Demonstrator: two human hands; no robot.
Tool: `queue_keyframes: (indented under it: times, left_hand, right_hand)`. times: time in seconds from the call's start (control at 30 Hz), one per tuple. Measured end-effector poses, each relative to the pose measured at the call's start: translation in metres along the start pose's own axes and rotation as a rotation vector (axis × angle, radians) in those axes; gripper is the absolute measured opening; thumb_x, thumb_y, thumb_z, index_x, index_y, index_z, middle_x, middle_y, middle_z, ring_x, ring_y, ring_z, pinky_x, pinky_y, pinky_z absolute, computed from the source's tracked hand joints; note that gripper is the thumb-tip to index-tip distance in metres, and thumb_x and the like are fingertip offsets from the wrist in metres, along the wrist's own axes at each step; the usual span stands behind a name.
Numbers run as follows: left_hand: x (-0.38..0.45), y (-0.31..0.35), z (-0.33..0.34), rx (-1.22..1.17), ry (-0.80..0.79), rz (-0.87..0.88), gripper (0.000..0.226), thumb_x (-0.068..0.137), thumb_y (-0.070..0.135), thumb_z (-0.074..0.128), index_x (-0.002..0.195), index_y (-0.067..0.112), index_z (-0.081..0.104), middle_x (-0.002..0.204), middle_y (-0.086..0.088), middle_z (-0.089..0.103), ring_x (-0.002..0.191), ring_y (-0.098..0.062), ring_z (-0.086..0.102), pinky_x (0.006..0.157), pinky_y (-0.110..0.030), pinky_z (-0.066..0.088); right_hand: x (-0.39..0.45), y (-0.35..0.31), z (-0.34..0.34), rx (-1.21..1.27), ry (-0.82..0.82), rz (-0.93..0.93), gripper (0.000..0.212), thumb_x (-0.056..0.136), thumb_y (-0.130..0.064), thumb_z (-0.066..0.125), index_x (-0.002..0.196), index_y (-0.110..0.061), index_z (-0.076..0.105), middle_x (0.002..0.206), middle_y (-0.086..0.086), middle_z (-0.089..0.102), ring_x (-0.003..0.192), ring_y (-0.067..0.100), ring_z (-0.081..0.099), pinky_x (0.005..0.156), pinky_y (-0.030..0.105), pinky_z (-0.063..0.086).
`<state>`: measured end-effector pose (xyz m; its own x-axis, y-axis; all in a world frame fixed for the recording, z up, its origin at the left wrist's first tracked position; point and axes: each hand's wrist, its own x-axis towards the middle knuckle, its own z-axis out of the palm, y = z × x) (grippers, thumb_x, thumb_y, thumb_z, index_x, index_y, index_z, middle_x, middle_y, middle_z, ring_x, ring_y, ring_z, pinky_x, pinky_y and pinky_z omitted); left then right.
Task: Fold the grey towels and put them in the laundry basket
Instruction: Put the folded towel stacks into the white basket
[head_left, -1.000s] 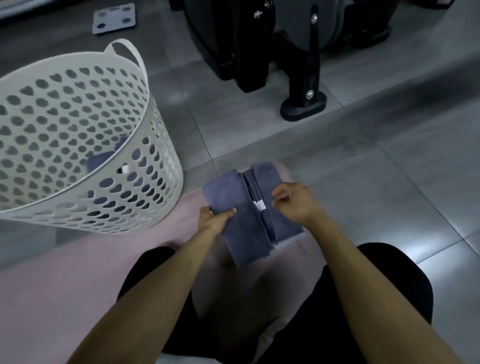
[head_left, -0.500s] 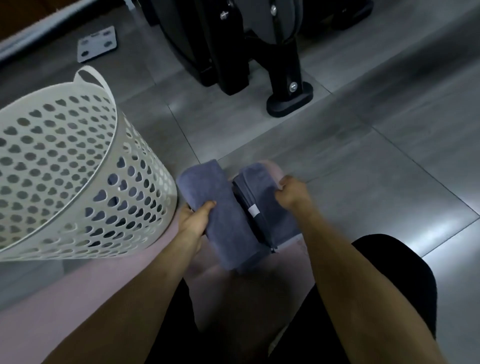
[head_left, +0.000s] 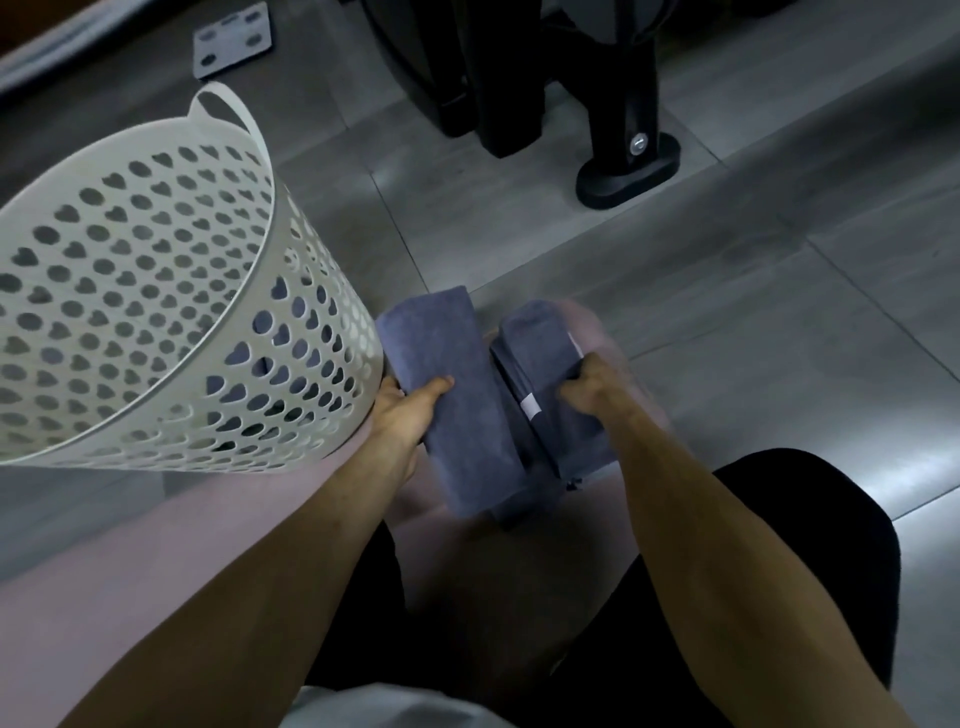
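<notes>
While both hands (head_left: 498, 402) grip it, the grey towel (head_left: 457, 395) lies beside the basket (head_left: 291, 249)

Folded grey towel (head_left: 452, 395) lifted beside white laundry basket (head_left: 317, 332); second towel (head_left: 545, 364) alongside.

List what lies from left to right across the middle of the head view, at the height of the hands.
laundry basket → left hand → folded grey towel that it grips → second grey towel → right hand gripping that one → grey floor tiles.
</notes>
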<state>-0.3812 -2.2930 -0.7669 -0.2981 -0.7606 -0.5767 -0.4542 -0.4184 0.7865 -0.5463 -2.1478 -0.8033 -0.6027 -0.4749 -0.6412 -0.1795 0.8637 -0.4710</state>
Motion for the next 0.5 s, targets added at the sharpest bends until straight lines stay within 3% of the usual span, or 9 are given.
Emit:
queue_keyframes:
  times: [0.07,0.1,0.17,0.27,0.37,0.5]
  left_hand:
    - [-0.003,0.000,-0.003,-0.014,-0.004,0.015,0.045,0.075,0.019,0.079,0.116,0.018,0.059,0.104,-0.001,0.072,0.091,-0.020,0.070,0.083,-0.042,0.058]
    - [-0.005,0.001,-0.004,-0.017,0.000,0.029,0.046,0.076,0.018,0.079,0.118,0.017,0.058,0.105,-0.001,0.071,0.091,-0.020,0.070,0.082,-0.039,0.058]
    - [-0.013,0.004,-0.005,-0.012,0.027,0.061,0.049,0.077,0.019,0.078,0.120,0.016,0.055,0.106,-0.002,0.070,0.092,-0.020,0.069,0.079,-0.035,0.058]
    - [-0.028,0.023,-0.004,-0.019,0.046,0.107,0.044,0.079,0.021,0.077,0.115,0.016,0.052,0.101,-0.002,0.069,0.090,-0.021,0.069,0.078,-0.036,0.058]
    - [-0.047,0.054,-0.013,-0.007,0.040,0.227,0.036,0.082,0.021,0.073,0.109,0.016,0.051,0.097,-0.001,0.068,0.084,-0.016,0.068,0.077,-0.034,0.057]
    - [-0.078,0.105,-0.041,-0.088,-0.006,0.399,0.031,0.084,0.018,0.072,0.109,0.020,0.054,0.094,0.006,0.070,0.082,-0.008,0.070,0.070,-0.027,0.056]
  right_hand:
    - [-0.008,-0.004,-0.004,0.044,0.029,-0.030,0.021,0.099,-0.015,0.046,0.106,0.002,0.056,0.106,0.018,0.061,0.109,0.026,0.055,0.074,0.024,0.033]
    - [-0.011,-0.006,-0.005,0.095,0.036,-0.053,0.021,0.098,-0.013,0.047,0.108,0.004,0.054,0.106,0.020,0.061,0.108,0.029,0.055,0.073,0.027,0.035]
    - [-0.023,-0.013,-0.009,0.184,0.144,-0.132,0.025,0.092,-0.012,0.056,0.111,0.002,0.051,0.101,0.019,0.061,0.103,0.035,0.059,0.071,0.034,0.040]
    - [-0.044,-0.027,-0.022,0.352,0.295,-0.190,0.017,0.083,-0.018,0.062,0.089,-0.008,0.050,0.083,0.009,0.062,0.081,0.027,0.063,0.070,0.044,0.052]
    - [-0.069,-0.044,-0.034,0.519,0.352,-0.248,0.016,0.085,-0.012,0.061,0.084,-0.017,0.046,0.075,-0.007,0.054,0.067,0.003,0.053,0.066,0.030,0.046]
    - [-0.104,-0.076,-0.053,0.606,0.379,-0.391,0.028,0.084,-0.014,0.062,0.106,-0.022,0.047,0.086,-0.014,0.059,0.078,0.001,0.060,0.065,0.018,0.046]
